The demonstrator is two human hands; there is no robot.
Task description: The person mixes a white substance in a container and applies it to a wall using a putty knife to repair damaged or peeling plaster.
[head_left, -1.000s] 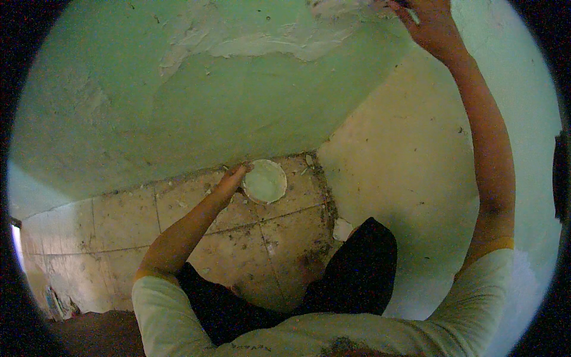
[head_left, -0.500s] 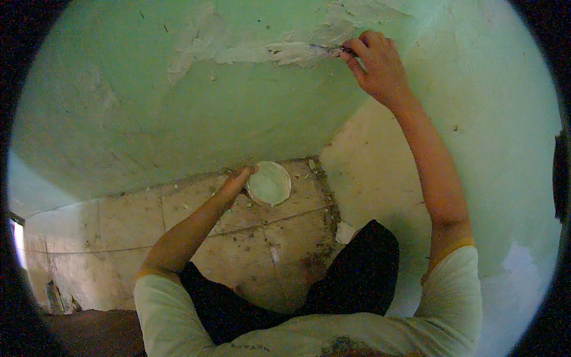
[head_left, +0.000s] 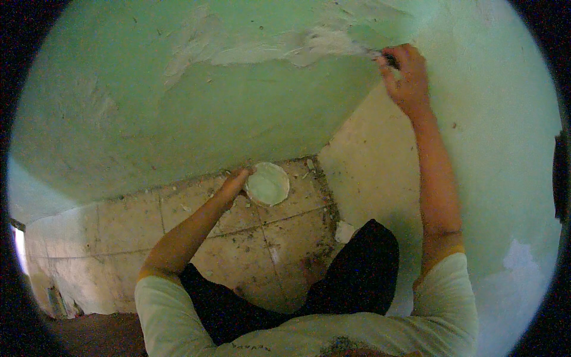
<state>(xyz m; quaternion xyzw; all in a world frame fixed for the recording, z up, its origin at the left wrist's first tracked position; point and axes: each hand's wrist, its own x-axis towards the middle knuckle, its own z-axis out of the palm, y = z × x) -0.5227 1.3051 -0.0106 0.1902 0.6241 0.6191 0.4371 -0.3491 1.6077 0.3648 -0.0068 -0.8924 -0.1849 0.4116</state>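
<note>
My right hand (head_left: 408, 80) is raised to the green wall (head_left: 279, 113) near its corner, fingers closed round the dark handle of a putty knife (head_left: 391, 60). The thin blade points left toward the wall and is blurred. Beside it, a ragged band of pale filler (head_left: 330, 43) runs leftward across the wall. Low down, my left hand (head_left: 238, 181) grips the left edge of a round white tub (head_left: 288, 193). Pale, smooth filler lies in the tub, whose open top faces up.
A second wall (head_left: 493, 149) meets the green one at the right. Dirty floor tiles (head_left: 208, 250) lie below, with crumbs along the wall's foot. A whitish scrap (head_left: 344, 232) rests beside my dark-trousered knee (head_left: 375, 256). Small objects (head_left: 56, 300) stand at the far left.
My right hand with the putty knife has moved right and slightly down, toward the corner. The filler where it passed looks more spread out. My left hand and the tub have barely moved.
</note>
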